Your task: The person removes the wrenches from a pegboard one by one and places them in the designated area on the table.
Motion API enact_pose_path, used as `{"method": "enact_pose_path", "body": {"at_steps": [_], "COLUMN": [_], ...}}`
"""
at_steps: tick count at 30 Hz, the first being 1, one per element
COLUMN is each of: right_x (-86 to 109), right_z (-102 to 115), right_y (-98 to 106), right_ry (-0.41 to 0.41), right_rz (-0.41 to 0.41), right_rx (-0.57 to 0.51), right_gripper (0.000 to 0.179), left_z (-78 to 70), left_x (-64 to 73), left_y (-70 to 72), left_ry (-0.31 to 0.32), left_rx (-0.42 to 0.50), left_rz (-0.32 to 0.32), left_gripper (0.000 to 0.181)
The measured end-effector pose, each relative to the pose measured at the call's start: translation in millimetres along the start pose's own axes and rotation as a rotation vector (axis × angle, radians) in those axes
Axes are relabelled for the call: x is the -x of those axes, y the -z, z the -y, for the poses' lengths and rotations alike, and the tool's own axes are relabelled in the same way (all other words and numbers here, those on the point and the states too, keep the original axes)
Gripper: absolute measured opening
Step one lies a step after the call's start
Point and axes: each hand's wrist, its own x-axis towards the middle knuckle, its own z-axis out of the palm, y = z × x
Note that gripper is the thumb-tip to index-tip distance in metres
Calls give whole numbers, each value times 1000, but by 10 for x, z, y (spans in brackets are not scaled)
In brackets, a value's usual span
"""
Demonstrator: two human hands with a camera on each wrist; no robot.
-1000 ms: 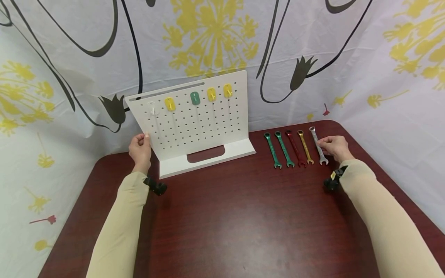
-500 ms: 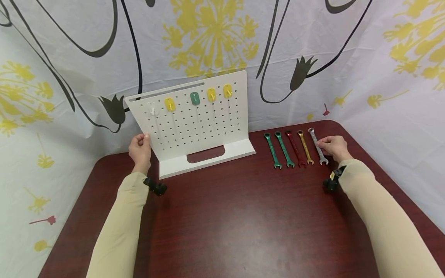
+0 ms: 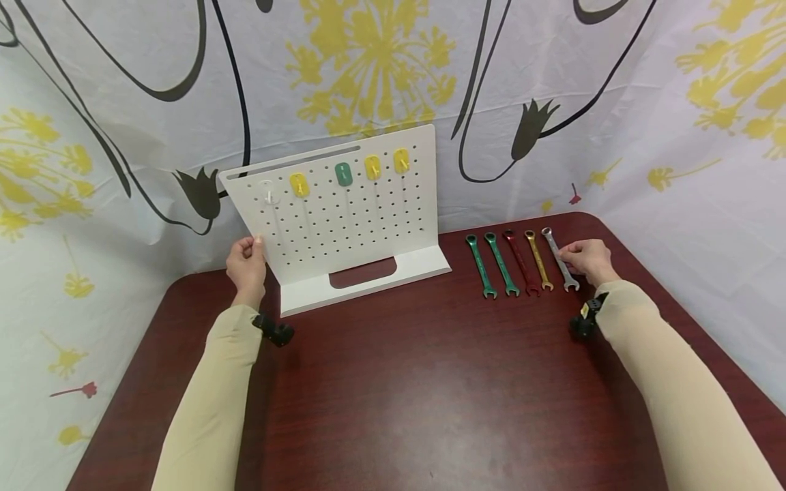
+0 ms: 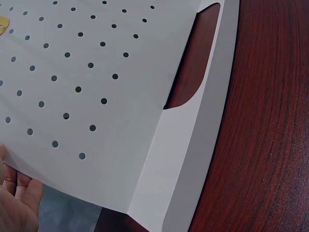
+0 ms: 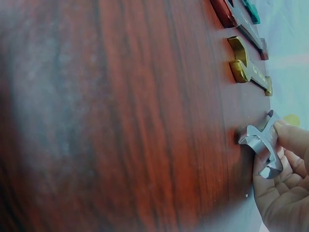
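A white pegboard stand (image 3: 424, 264) stands on the table, angled, at left of centre. My left hand (image 3: 247, 269) grips its left edge, thumb in front and fingers partly hidden behind the panel. Over at the right, my right hand (image 3: 591, 260) pinches the shank of a silver combination wrench (image 3: 555, 247) between thumb and fingers. In the right wrist view, the open end of that silver wrench (image 5: 260, 142) faces the camera, at or just above the tabletop. Left of it lie a gold wrench (image 3: 538, 259), a red wrench (image 3: 520, 262) and two green wrenches (image 3: 502, 264), roughly parallel.
Several hooks line the board's upper part: a clear hook (image 3: 269, 193), yellow ones including the rightmost yellow hook (image 3: 402, 161), and a green hook (image 3: 344, 174). The dark red table (image 3: 417, 382) extends in front. A patterned white curtain (image 3: 485, 88) hangs behind and at both sides.
The silver wrench's ring end has swung slightly left, toward the gold wrench, and a bit nearer. My right hand has shifted very slightly left; my left hand stays on the pegboard's edge.
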Motion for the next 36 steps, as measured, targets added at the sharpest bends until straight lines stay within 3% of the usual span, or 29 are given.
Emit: {"method": "enact_pose_path", "body": {"at_steps": [15, 36], "right_x": [47, 51], "right_z": [35, 98], "right_y": [-17, -25], "right_ry": [-3, -17], "right_rz": [-26, -82], "right_rx": [-4, 117], "right_gripper": [30, 23], "left_z": [5, 21], "left_x": [4, -16], "left_y": [2, 9], "left_ry": [8, 8], "left_rx": [7, 7], "left_rz": [6, 21], "left_gripper": [36, 38]}}
